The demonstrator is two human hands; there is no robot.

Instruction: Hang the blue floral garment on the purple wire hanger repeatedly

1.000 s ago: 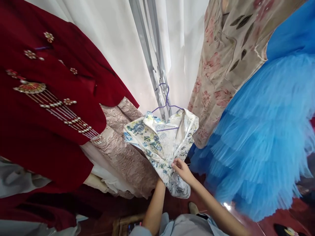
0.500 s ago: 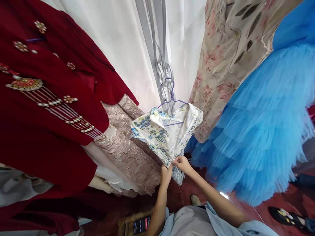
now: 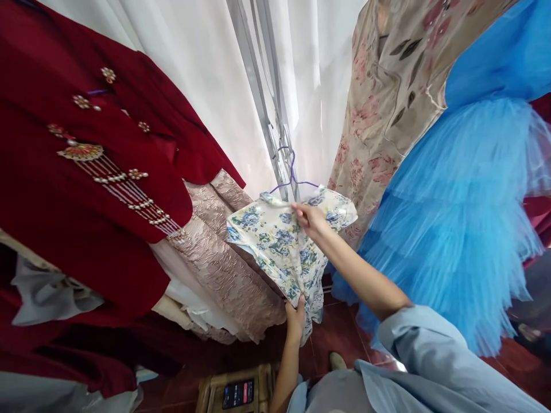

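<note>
A white dress point(image 3: 282, 238) with blue and yellow flowers hangs in front of me on a purple hanger point(image 3: 293, 172). My left hand point(image 3: 295, 312) grips the dress low down, at the bottom of its centre seam, fingers closed on the cloth. Up at the collar, my right hand point(image 3: 309, 219) is closed in a pinch at the top of that seam. The zip pull there is hidden by the fingertips. Below the right hand the two sides of the dress lie together along the seam.
To the left hang a dark red jacket point(image 3: 107, 241) with beaded ornaments and a pink brocade skirt point(image 3: 228, 269). A beige floral dress point(image 3: 365, 126) and a blue tulle dress point(image 3: 451, 201) hang right. Below, a phone point(image 3: 238, 394) lies on a wooden stool point(image 3: 209, 396).
My right hand has moved up from the bottom of the opening to the collar. The V-shaped opening in the floral dress has closed. My left hand still grips low down.
</note>
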